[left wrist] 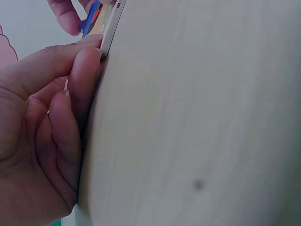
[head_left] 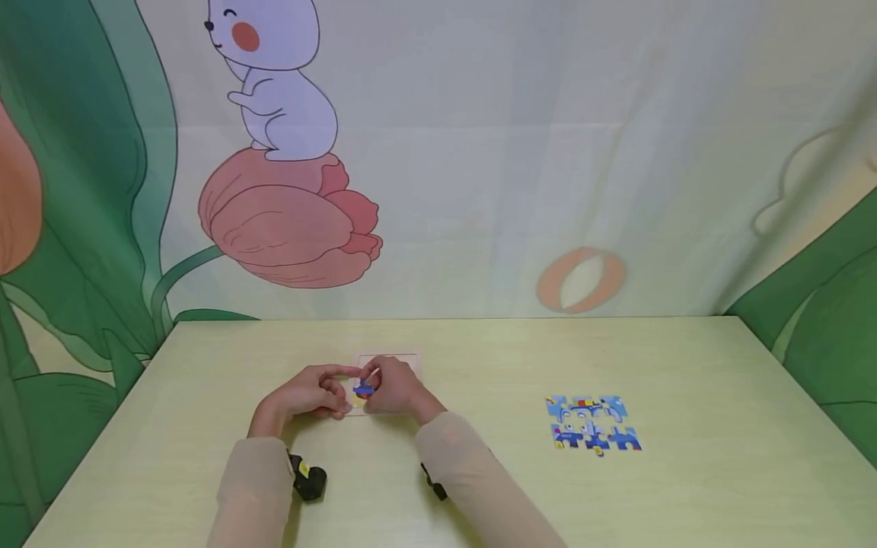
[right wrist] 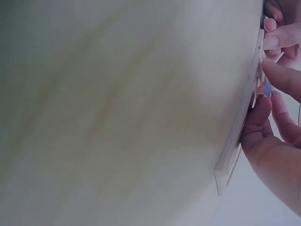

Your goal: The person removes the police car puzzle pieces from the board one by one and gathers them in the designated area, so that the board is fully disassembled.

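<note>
A thin, light puzzle tray (head_left: 414, 363) lies on the table, mostly covered by the hands. The left hand (head_left: 310, 392) grips its left edge; in the left wrist view, the thumb (left wrist: 89, 42) and a finger meet at the tray's rim. From the right side, the right hand (head_left: 397, 388) reaches over the tray and pinches a small blue, red and yellow puzzle piece (head_left: 364, 390) at its left part. In the right wrist view, the fingertips hide most of the piece, so whether it lies flat cannot be told.
On the right of the table (head_left: 479, 464) lie several blue puzzle pieces (head_left: 592, 434) in two rows, with printed picture parts. Black wrist-camera mounts (head_left: 310, 481) sit under both sleeves. A printed curtain (head_left: 466, 190) hangs behind the table's far edge.
</note>
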{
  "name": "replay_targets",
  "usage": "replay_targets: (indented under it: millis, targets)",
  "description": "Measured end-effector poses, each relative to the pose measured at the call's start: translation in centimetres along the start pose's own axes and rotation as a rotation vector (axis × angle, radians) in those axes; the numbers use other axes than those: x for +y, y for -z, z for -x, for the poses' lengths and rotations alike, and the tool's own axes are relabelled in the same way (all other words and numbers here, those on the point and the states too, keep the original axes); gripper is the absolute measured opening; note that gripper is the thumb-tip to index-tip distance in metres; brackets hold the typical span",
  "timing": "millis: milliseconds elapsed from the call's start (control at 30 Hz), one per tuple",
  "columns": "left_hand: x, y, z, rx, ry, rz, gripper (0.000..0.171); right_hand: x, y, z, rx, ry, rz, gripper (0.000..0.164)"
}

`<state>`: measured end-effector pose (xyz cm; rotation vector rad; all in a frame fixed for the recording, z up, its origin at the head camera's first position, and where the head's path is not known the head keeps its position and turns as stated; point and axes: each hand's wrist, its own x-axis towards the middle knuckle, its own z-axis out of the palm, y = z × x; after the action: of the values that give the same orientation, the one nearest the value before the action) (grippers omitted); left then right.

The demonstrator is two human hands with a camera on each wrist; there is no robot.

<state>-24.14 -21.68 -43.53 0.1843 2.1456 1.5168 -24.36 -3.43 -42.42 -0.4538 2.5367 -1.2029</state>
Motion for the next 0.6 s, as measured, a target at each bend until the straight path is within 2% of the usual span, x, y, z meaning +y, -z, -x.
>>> replay_targets:
  millis: [267,500,600]
  targets:
    - [-0.1,0.08,0.09,0.003,-0.001,-0.005,0.058,-0.2,-0.37,0.03,0.033,-0.037,-0.077,0.037]
    - [-0.06,0.02,0.11,0.012,0.008,-0.009,0.057,-0.22,-0.32,-0.1,0.003,-0.013,0.015,0.042]
    - [-0.05,0.0,0.05,0.021,0.017,-0.009,0.057,-0.1,-0.17,-0.14,0.002,-0.003,0.009,0.042]
